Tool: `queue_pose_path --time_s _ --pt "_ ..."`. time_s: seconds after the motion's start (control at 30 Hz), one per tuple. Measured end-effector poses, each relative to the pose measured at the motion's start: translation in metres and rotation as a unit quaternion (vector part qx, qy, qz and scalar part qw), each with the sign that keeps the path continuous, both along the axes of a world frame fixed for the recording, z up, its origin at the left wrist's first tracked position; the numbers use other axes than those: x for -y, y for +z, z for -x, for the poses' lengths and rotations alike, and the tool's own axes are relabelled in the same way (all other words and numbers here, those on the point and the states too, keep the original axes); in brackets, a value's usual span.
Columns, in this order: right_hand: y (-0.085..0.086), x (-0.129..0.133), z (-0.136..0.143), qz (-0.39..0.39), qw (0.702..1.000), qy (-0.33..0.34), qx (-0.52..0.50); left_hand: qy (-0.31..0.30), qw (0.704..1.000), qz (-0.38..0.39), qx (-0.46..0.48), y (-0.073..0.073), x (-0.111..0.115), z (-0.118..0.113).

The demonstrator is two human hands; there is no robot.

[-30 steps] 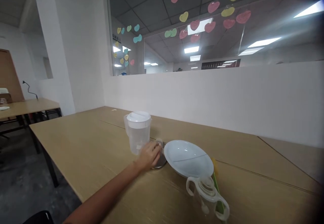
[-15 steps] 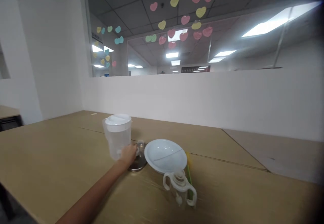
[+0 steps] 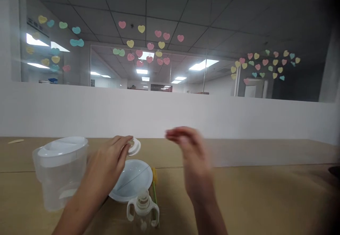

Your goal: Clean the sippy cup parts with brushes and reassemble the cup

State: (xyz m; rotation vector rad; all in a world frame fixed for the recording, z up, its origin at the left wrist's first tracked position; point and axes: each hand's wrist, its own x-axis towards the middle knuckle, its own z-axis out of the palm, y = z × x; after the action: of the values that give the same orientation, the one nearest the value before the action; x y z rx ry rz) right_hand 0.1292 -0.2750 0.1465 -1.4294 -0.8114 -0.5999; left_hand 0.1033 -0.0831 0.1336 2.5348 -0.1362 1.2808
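My left hand point(image 3: 113, 155) is closed on a baby bottle nipple with a white collar ring point(image 3: 134, 147), held above the bowl. To the right, my right hand point(image 3: 193, 157) is raised over the table, blurred, its fingers bent but apart from the thumb and nothing visible in them. Between the two arms stands a clear baby bottle point(image 3: 143, 210) with two white handles and an uncovered neck. Behind it sits a pale blue-white bowl point(image 3: 130, 183). A bottle brush with a yellow head point(image 3: 154, 175) and green handle lies right of the bowl.
A clear plastic pitcher with a white lid point(image 3: 62, 150) stands left, beside my left forearm. The brown table point(image 3: 260, 199) runs back to a white low wall point(image 3: 159, 112) with a window above it. A flat tan piece point(image 3: 16, 141) lies far left.
My left hand has lifted the nipple with its collar off the dark shiny plate, which is now mostly hidden. My right hand has come into view. The camera has turned right.
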Motion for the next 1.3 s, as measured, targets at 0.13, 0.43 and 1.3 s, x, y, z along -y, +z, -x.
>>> queue_pose_path --time_s 0.13,0.43,1.3 --pt "-0.006 -0.025 -0.010 0.193 0.975 0.104 -0.028 -0.061 0.998 0.024 0.007 0.000 0.011 0.001" --pt "-0.012 -0.045 -0.015 0.222 0.972 0.079 0.003 -0.184 0.978 0.097 -0.014 0.006 0.005 0.013" --pt "-0.023 -0.040 -0.029 0.267 0.958 0.007 0.099 -0.136 0.988 0.062 0.033 -0.004 0.023 0.004"
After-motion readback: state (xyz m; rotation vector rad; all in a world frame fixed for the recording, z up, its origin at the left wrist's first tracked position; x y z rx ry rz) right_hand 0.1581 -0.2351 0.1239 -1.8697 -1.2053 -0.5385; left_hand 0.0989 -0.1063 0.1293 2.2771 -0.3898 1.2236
